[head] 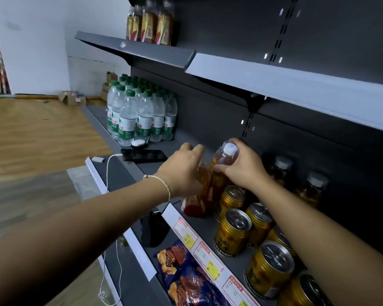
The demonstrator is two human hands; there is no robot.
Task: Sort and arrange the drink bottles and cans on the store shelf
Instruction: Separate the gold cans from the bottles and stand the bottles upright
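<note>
My right hand [241, 167] grips an amber tea bottle [223, 159] with a clear cap by its shoulder, tilted left. My left hand [185, 171] grips a second amber bottle with a red label [194, 206] right beside it; its top is hidden by my hand. Both bottles stand at the left end of the middle shelf [199, 224]. Several gold cans [233, 231] stand in rows to the right of them. Two more tea bottles [311, 187] stand at the back, behind my right arm.
Several green-capped water bottles [128, 115] stand further left on the shelf, with a black phone [144, 155] and white cable in front. Three tea bottles [149, 24] are on the top shelf. Snack bags [181, 270] lie on the lower shelf. Cardboard boxes sit on the wooden floor.
</note>
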